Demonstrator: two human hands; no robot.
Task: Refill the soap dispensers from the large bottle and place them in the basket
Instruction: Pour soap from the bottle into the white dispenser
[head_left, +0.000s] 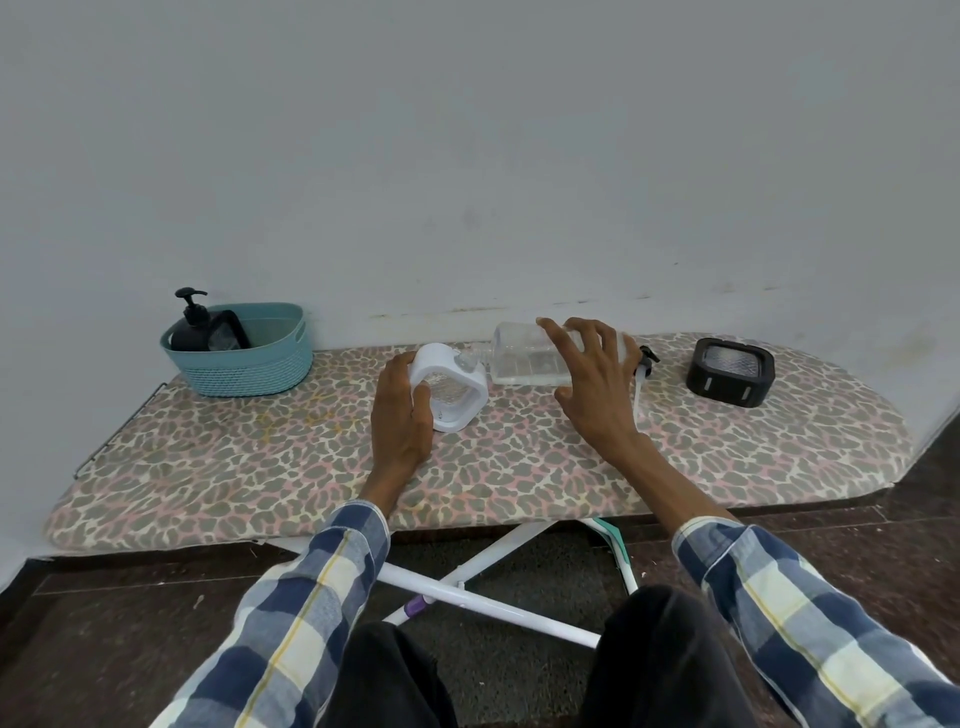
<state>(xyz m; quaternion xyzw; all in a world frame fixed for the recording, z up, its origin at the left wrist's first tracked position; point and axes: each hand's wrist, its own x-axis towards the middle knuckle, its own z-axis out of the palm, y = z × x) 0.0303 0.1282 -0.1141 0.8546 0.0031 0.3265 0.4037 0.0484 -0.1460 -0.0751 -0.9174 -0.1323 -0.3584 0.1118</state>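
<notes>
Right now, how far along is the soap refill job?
Done: one black pump bottle already stands in the teal basket beside a dark container. In hand: the left hand steadies a white dispenser while the right hand tips the large clear bottle at it; a loose pump lies nearby. Left: the black dispenser on the ironing board.

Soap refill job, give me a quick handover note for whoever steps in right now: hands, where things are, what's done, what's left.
Left hand grips the white dispenser, tilted on the ironing board.
Right hand holds the large clear bottle on its side, neck at the white dispenser's opening; pouring seems underway.
Teal basket, far left, already holds a black pump bottle and a black dispenser.
Another black dispenser sits far right; its fill level can't be judged.
A loose pump head lies behind the right hand.
Left: finish pouring, basket the rest.
</notes>
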